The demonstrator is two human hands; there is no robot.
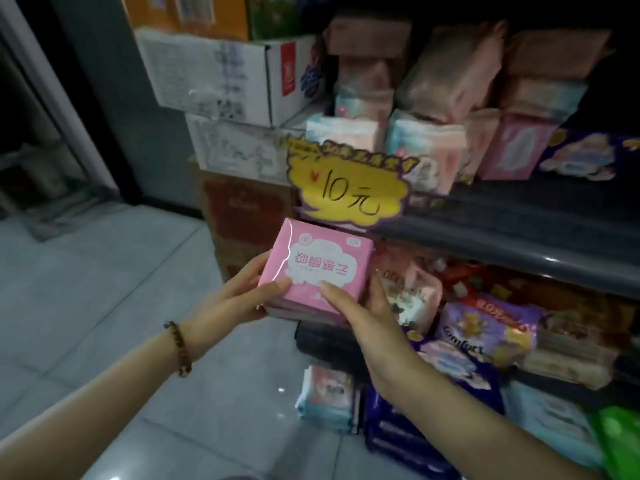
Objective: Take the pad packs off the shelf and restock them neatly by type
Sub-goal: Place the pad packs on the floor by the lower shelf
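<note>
Here we hold one pink pad pack (pixel 318 268) between two hands, in the air before the left end of a shop shelf (pixel 502 233), just below a price sign. Darker edges show under the pack, so more may be stacked beneath it; we cannot count them. Our left hand (pixel 239 296) grips the pack's near left corner, thumb pressed on top and fingers curled under. Our right hand (pixel 356 306) grips the near right side, thumb on top and fingers wrapped round the edge. One beaded bracelet (pixel 180 348) circles the left wrist.

The pack's white cloud panel carries pink Chinese characters, upside down to us and too blurred to read. The one yellow sign (pixel 349 192), clipped to the shelf edge, reads "10元" by hand. One purple pack (pixel 485 334) on the lower level shows the word "Comfort".

On the upper level, pale pink and blue packs (pixel 426 147) stand and lean in a loose heap, too jumbled to count. The lower level holds a mixed pile of packets behind our right hand. Lower still, one light blue pack (pixel 325 393) and one green pack (pixel 620 441) show.

To the left of the shelf, two white cartons (pixel 225 74) sit stacked on one reddish carton (pixel 249 209). Grey floor tiles (pixel 104 289) lie below our arms.
</note>
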